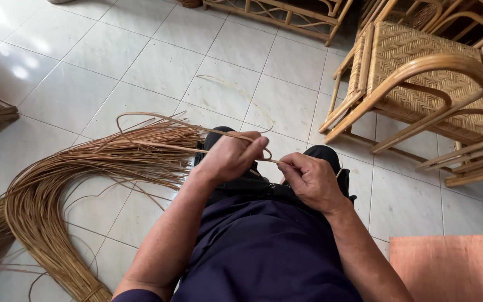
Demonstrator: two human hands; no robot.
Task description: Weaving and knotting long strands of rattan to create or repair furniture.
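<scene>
Two hands pinching one thin rattan strand (197, 146) above the lap: left hand (231, 157) closed over it, right hand (308, 178) gripping its near end between thumb and fingers. Best kept taut and fed evenly, without kinking. Pale tan, flat, flexible, looping leftward toward the curved bundle of rattan strips (57, 190) on the tiled floor (157, 61). Woven rattan chair (420, 72) toward the floor's far right.
</scene>
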